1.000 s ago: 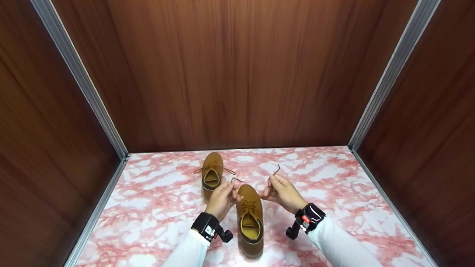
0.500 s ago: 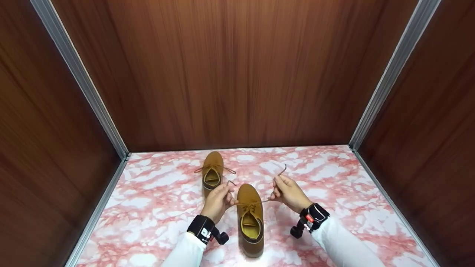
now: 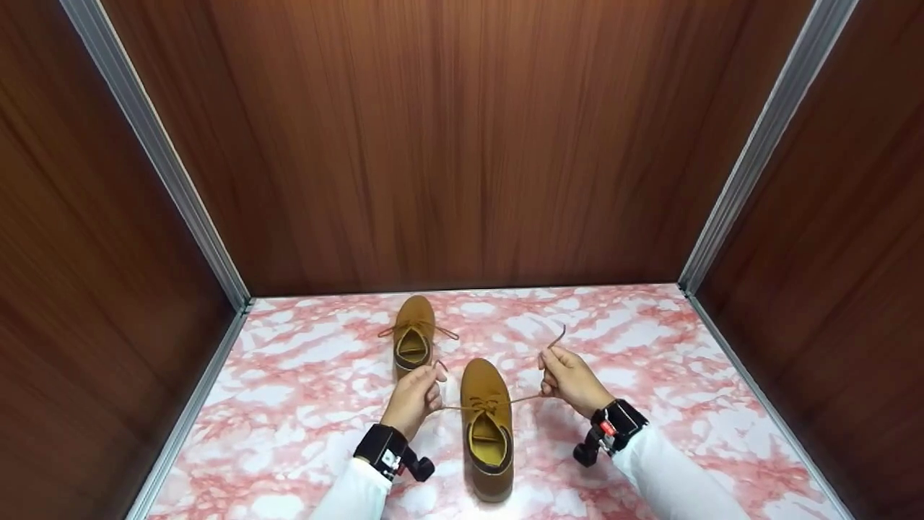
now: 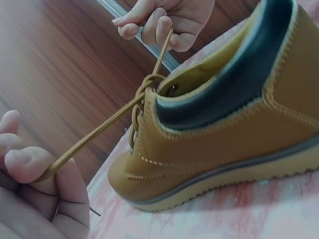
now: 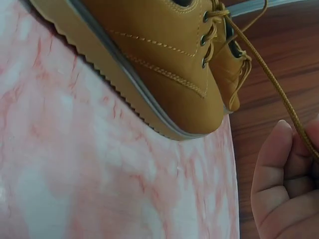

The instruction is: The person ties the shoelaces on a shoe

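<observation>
A tan lace-up shoe point(image 3: 479, 374) stands in front of the person, toe pointing away. My left hand point(image 3: 413, 400), left of it, pinches one end of the shoelace, whose cord point(image 4: 94, 133) runs straight from the fingers to a crossing at the top eyelets. On the other side, my right hand point(image 3: 572, 377) grips the other end; that cord point(image 5: 273, 79) also looks taut. A short tip of lace sticks up beyond the fingers of each hand. In the left wrist view, the shoe's dark padded collar point(image 4: 214, 112) and ridged sole show.
Further back and to the left stands a matching tan shoe point(image 3: 414, 312), its lace tied with loops out to both sides. Both shoes rest on a red-and-white marbled surface point(image 3: 303, 404). Wood-grain panels point(image 3: 462, 144) with metal corner strips enclose the back and sides.
Both hands have moved apart, left hand to the left and right hand to the right, drawing the lace ends out over the shoe. The shoes have stayed in place.
</observation>
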The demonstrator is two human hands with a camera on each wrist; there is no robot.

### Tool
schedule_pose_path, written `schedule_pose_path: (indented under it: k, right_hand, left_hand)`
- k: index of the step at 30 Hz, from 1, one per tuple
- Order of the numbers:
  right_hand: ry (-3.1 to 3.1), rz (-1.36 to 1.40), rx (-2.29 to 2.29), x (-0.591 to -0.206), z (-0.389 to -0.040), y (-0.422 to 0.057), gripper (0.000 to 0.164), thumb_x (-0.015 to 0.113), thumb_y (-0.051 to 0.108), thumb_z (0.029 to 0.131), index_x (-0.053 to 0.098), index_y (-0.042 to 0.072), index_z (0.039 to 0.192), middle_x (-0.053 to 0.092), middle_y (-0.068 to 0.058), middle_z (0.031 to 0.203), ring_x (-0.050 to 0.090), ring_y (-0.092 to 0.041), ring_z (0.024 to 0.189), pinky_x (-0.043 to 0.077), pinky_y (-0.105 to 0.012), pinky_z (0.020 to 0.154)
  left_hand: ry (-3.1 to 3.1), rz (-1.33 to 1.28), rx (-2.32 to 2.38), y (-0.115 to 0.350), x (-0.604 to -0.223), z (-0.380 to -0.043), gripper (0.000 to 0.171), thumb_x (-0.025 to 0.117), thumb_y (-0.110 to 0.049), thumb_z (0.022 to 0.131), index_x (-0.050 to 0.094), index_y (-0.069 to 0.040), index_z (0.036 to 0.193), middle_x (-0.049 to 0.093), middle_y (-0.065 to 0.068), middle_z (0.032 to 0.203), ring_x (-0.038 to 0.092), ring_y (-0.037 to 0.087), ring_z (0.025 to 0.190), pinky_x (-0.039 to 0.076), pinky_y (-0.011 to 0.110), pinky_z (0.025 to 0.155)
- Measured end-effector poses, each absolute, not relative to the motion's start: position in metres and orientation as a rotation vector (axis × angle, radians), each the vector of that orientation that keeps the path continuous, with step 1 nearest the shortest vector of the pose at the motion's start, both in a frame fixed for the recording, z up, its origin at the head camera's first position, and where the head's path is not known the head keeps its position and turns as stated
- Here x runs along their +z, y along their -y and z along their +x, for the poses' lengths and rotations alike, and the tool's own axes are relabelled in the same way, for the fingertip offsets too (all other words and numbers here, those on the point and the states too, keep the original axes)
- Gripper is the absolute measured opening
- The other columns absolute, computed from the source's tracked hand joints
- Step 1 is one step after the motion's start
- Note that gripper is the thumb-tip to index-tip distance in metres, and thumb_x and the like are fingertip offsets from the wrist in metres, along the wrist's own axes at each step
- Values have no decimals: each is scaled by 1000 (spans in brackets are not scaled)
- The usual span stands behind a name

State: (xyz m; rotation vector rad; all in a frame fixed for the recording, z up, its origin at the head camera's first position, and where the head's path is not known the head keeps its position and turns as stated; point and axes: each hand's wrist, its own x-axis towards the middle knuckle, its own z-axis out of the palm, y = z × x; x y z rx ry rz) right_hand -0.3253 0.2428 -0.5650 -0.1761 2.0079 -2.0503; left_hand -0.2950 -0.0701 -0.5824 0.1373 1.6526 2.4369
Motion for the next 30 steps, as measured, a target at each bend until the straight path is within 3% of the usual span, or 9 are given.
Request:
schedule_pose_path:
  k: [10, 15, 22, 30]
  right_hand:
    - [-2165, -156, -1960, -575, -327, -252, 40, 44, 31, 113, 50, -7, 104, 40, 4, 61, 50, -13, 58, 51, -28, 63]
    - [-2211, -149, -1908, -577, -325, -255, 35, 44, 28, 114, 53, -2, 99, 42, 1, 61, 49, -14, 56, 52, -31, 63]
    - [-2277, -133, -1844, -578, -325, -259, 42, 46, 31, 113, 51, -10, 106, 42, 3, 59, 46, -12, 54, 50, -29, 60]
    - [-2310, -140, -1803, -581, -325, -264, 42, 48, 31, 112, 53, -9, 105, 42, 3, 59, 46, -14, 56, 45, -25, 58]
  left_hand:
    - [-1805, 112, 2328, 78, -585, -292, 21, 49, -14, 109, 59, 0, 97, 30, -11, 59, 30, 3, 51, 30, 19, 53]
    - [-1862, 87, 2276, 81, -585, -290, 22, 51, -15, 108, 59, 3, 99, 29, -10, 58, 28, 3, 50, 31, 20, 54]
    - [-1891, 88, 2230, 84, -586, -289, 20, 51, -15, 108, 60, 1, 99, 29, -10, 58, 27, 4, 48, 35, 22, 56]
    - [-1927, 75, 2181, 89, -592, -287, 18, 53, -14, 107, 61, -1, 96, 30, -11, 55, 27, 4, 47, 35, 22, 55]
